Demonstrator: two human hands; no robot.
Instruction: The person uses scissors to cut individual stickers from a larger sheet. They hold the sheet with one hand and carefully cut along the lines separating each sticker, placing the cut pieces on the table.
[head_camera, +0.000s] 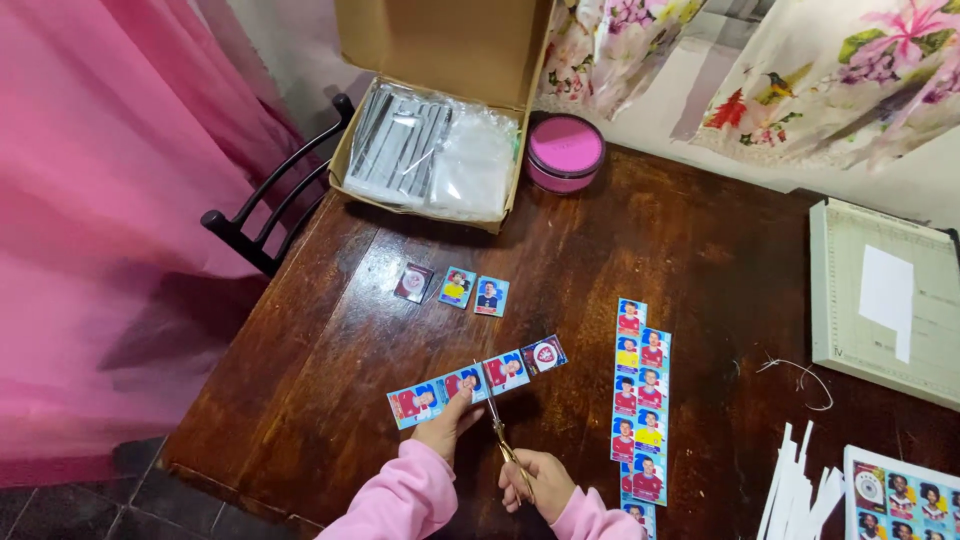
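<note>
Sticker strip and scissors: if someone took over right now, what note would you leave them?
Left hand holds the sticker strip flat above the wooden table. Right hand works the scissors, blades at a gap between stickers. Done: three single stickers lie near the cardboard box. Left: this strip, plus two long strips to the right and a sticker sheet at the corner.

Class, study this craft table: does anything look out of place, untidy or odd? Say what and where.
Little stands out. White paper offcuts lie piled loosely near the front right, with a thin curl of trimming loose on the bare wood. The cardboard box hangs slightly over the table's back corner. Nothing looks spilled or damaged.
</note>
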